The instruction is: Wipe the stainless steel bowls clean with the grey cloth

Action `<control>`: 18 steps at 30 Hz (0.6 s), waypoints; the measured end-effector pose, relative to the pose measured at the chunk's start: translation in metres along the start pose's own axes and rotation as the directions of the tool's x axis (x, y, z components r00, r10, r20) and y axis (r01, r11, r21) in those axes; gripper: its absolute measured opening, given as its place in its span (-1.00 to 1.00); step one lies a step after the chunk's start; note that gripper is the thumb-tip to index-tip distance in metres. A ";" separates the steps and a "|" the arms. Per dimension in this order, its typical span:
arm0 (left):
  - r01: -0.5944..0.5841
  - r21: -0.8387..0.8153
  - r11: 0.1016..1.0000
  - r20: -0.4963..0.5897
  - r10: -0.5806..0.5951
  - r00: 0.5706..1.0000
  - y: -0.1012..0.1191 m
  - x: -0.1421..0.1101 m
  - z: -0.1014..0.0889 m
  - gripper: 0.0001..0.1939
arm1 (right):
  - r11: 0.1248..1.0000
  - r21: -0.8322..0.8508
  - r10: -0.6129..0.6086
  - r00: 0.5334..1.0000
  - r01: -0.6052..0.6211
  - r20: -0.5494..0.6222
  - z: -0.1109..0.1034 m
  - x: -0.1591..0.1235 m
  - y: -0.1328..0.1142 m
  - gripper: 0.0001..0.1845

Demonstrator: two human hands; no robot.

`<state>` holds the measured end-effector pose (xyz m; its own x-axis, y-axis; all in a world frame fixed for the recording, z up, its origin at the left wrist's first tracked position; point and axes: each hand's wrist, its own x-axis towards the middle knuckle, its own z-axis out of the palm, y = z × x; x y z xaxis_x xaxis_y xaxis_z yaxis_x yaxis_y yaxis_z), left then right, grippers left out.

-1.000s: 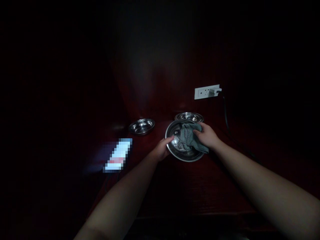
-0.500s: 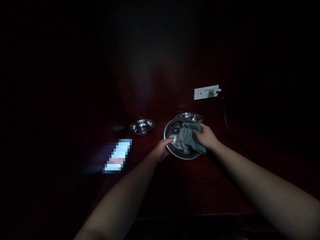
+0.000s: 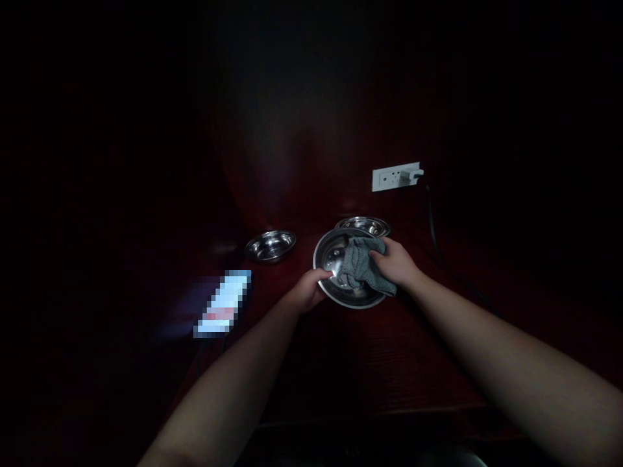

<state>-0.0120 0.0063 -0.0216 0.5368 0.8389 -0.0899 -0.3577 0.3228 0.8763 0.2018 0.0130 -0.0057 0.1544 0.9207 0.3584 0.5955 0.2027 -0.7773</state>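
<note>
A shiny metal bowl point(image 3: 331, 254) is tilted toward me above the dark red tabletop. My left hand point(image 3: 309, 290) grips its left rim, thumb inside and the other fingers hidden underneath. In my right hand point(image 3: 395, 262) is a bunched grey-green cloth point(image 3: 363, 263), lying against the inside of the bowl's right half. The cloth covers part of the bowl's inner wall and right rim. Just behind the held bowl is another metal dish point(image 3: 372, 226), partly hidden by it. A second metal bowl point(image 3: 270, 246) rests upright to the left.
A lit, pixelated phone-like screen point(image 3: 224, 303) is on the left near my forearm. On the back wall, a white socket plate point(image 3: 387, 178) holds a plug, and a dark cable point(image 3: 432, 224) runs down beside it. The table's front edge point(image 3: 360, 417) crosses below; surroundings are very dark.
The whole view has shifted slightly, so everything sits a little further left. Both hands keep their holds on the bowl and cloth, with hardly any motion between them.
</note>
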 end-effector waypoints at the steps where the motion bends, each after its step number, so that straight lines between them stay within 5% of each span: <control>1: 0.009 0.002 1.000 0.004 -0.009 1.000 0.000 0.000 -0.001 -0.68 | 1.000 -0.010 -0.003 1.000 0.003 0.001 0.000 0.000 -0.001 -0.80; 14: 0.058 0.006 0.998 -0.020 -0.058 0.998 0.002 0.000 -0.005 -0.62 | 0.999 -0.047 -0.008 0.999 0.010 0.040 -0.004 -0.002 -0.006 -0.74; 18: 0.024 -0.014 1.000 0.053 -0.024 0.998 0.000 0.001 -0.007 -0.61 | 0.999 -0.035 -0.016 0.999 0.017 0.037 -0.004 -0.002 -0.005 -0.77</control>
<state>-0.0171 0.0103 -0.0252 0.5847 0.8067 -0.0855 -0.3550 0.3492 0.8672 0.2014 0.0094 -0.0002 0.1156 0.9293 0.3508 0.6256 0.2062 -0.7524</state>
